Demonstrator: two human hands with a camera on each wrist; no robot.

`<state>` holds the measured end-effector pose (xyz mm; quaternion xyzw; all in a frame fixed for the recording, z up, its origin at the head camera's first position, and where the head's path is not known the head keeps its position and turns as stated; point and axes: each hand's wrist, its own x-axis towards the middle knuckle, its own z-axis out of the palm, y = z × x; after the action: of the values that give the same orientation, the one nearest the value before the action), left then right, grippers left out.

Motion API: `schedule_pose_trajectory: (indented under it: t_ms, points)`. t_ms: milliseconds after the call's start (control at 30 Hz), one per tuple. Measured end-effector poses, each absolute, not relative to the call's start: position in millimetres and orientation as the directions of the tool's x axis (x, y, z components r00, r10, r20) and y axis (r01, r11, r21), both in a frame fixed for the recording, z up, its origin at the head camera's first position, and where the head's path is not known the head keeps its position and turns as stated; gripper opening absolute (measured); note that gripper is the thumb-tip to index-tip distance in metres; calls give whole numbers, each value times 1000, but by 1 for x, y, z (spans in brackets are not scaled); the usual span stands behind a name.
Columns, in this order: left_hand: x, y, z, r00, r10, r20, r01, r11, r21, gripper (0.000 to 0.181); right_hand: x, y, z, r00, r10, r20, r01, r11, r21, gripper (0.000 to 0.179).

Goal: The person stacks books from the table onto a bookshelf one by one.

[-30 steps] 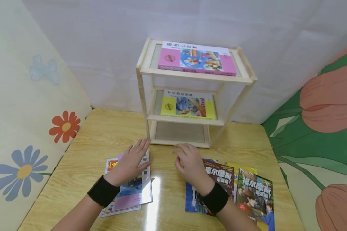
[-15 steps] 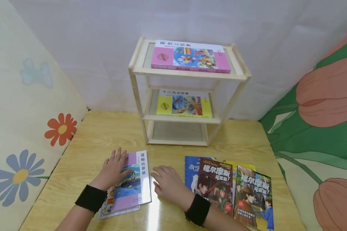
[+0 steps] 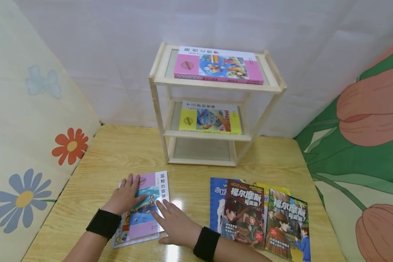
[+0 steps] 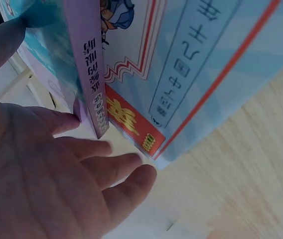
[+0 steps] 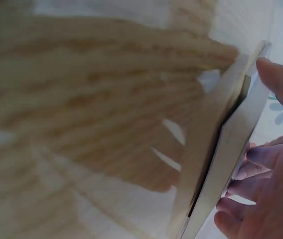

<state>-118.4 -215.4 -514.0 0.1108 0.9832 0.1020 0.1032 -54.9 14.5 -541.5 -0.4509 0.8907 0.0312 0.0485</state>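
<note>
A pink-and-white paperback book (image 3: 163,182) with a blue sea picture lies over a pale-blue comic book (image 3: 141,240) at the left front of the table. My left hand (image 3: 121,198) rests along its left side, thumb over the cover. The left wrist view shows those fingers beside the book's purple spine (image 4: 89,74), close to the comic's corner. My right hand (image 3: 180,223) reaches across the book's right edge, fingers extended over the cover. Seen from the right wrist, the page edges (image 5: 233,139) stand beside my thumb and fingers.
Behind stands a three-tier wooden shelf (image 3: 217,86), with a pink book (image 3: 186,65) on top and a yellow book (image 3: 188,122) on the middle tier. Several overlapping books lie at the right, among them a brown one (image 3: 245,218) and a dark green one (image 3: 286,225). Printed panels flank the table.
My left hand has drawn back from near the shelf to the book's left side. My right hand has moved left and down, from beside the right-hand books onto the pink-and-white book.
</note>
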Motion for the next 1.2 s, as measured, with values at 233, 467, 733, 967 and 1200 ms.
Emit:
schedule_pose_trajectory:
  t_ms: [233,467,733,967,1200]
  points:
    - [-125,-215,-515,-950,283,-130,237,928,286,92,-55,15,-547,-579,-813,-61,-813,570,121,71]
    - [-124,-213,-519,-954,295,-48,272,926,263,90,-61,31,-542,-585,-805,-102,-811,581,63,60]
    - [-116,-201,-515,-940,338,47,340,919,198,72,-73,53,-522,-663,-724,-192,-736,677,-12,57]
    - [-107,-189,-511,-924,382,30,383,921,73,62,-80,61,-512,-687,-692,-222,-702,711,-39,61]
    - [-91,-177,-509,-923,367,-121,359,930,77,80,-84,63,-510,-728,-634,-260,-646,762,-48,58]
